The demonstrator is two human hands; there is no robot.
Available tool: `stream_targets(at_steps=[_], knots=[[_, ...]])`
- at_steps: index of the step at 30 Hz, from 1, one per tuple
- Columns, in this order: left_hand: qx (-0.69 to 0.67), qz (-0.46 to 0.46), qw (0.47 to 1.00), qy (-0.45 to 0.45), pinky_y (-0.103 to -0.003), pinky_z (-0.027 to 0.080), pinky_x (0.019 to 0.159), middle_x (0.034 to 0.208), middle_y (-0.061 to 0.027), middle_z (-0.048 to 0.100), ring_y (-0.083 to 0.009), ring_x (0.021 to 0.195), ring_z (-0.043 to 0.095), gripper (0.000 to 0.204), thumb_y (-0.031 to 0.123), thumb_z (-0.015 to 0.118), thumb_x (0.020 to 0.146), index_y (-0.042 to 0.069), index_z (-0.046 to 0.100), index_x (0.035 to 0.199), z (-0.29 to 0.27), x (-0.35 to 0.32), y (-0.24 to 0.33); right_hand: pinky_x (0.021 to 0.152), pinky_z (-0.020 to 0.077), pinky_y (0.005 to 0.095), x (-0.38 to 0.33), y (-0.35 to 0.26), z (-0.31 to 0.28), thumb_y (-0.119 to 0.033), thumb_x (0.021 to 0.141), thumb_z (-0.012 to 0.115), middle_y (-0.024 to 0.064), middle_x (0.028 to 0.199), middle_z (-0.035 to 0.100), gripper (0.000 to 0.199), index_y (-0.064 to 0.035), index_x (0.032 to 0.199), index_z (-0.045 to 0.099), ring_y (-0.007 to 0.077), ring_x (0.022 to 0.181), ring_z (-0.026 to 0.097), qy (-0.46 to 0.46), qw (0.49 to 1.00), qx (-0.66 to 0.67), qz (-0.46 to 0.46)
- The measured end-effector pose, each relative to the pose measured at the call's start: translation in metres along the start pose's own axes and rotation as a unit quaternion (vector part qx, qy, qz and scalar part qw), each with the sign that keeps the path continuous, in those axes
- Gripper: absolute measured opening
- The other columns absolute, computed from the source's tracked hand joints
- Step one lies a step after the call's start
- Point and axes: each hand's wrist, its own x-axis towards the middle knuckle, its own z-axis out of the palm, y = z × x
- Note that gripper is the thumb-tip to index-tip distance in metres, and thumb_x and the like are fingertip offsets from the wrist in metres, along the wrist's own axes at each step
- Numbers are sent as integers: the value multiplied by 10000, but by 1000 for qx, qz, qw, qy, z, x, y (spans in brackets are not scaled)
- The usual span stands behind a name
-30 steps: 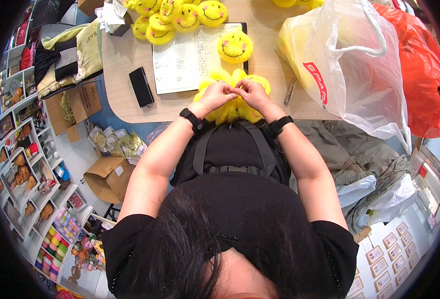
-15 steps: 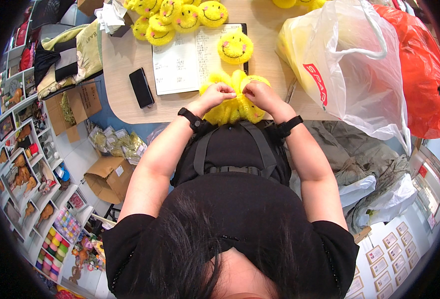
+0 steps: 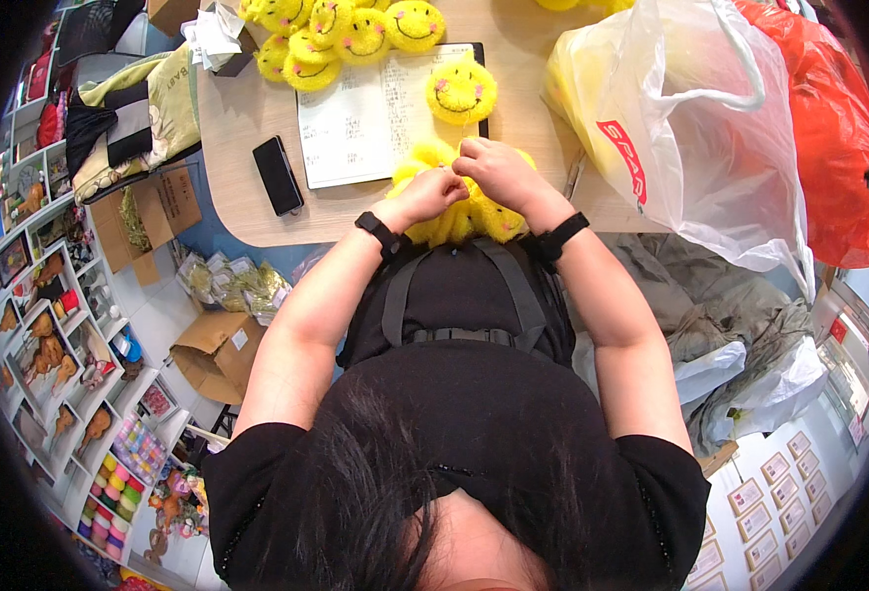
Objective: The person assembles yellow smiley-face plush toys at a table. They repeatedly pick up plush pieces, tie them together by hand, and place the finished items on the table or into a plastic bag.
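Both hands were pinched closed (on what, I couldn't tell), the right hand [image 3: 505,177] at two o'clock from the left hand [image 3: 426,195], fuzzy yellow smiley bundle [image 3: 444,229] beneath them, bulging toward six o'clock.

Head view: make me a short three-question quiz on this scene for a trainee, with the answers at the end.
1. What colour are the fuzzy pieces at the left hand and right hand?
2. True or false: the phone lies on top of the open notebook.
3. Which sits farthest right in the picture: A, the phone; B, the white bag; C, the red bag?

Key:
1. Yellow.
2. False; it lies left of the notebook.
3. C.
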Motion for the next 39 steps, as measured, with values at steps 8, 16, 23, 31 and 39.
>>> stream_targets(at_steps=[8,16,23,31,39], knots=[[-94,-35,995,11,-344,506,779,876,-131,700,-222,824,648,205,176,671,879,-11,682,962,2,0,-1,727,515,391,10,2,19,-121,789,661,88,927,594,99,-87,881,652,285,909,618,-21,993,-10,112],[-103,-54,993,5,-277,486,704,810,-73,678,-118,754,600,174,166,699,879,-7,682,895,3,4,-6,744,518,402,-20,-1,20,-224,799,731,132,891,642,180,-49,837,707,323,841,647,-15,947,95,305],[-143,-42,989,-5,-263,482,665,796,-30,679,-84,727,588,152,150,728,867,5,696,900,5,4,-14,750,511,411,-22,1,36,-227,793,729,151,850,658,197,-35,833,721,334,823,646,-41,944,105,309],[-269,-113,957,-6,-269,486,673,826,-33,703,-106,723,606,206,197,755,838,10,724,918,-1,9,-13,799,475,449,-30,1,31,-254,843,669,103,927,661,165,-93,856,706,322,882,634,-49,961,51,267],[-284,-212,934,-37,-210,435,673,824,21,673,-54,732,561,185,231,762,847,62,725,911,-18,6,3,819,436,415,-40,0,27,-247,839,694,63,882,643,149,-97,838,693,288,850,618,-14,976,98,191]])
